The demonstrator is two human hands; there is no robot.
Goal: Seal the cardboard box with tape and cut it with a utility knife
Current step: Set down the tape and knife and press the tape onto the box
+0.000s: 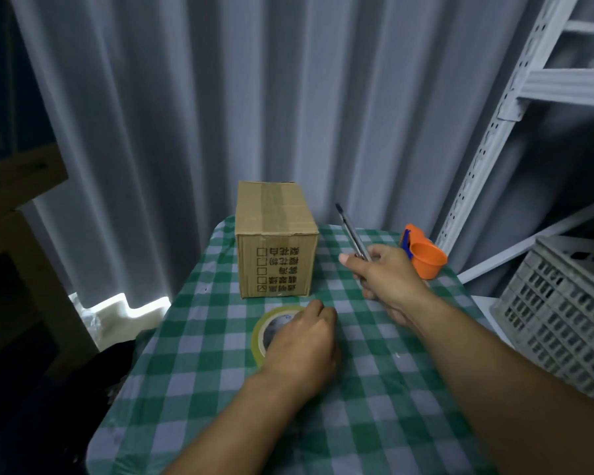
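Observation:
A small cardboard box (275,241) stands at the far side of the table, flaps closed, with a strip of clear tape along its top seam and printed characters on the near face. In front of it a roll of clear tape (267,329) lies flat on the cloth. My left hand (304,347) rests on the roll's right side and covers part of it. To the right, my right hand (388,279) is raised above the table and grips a slim utility knife (352,233) that points up and away from me.
The table wears a green-and-white checked cloth (220,389). An orange tape dispenser (424,255) sits at the far right edge. A grey plastic crate (563,310) and white metal shelving (494,132) stand on the right. Curtains hang behind; dark furniture is on the left.

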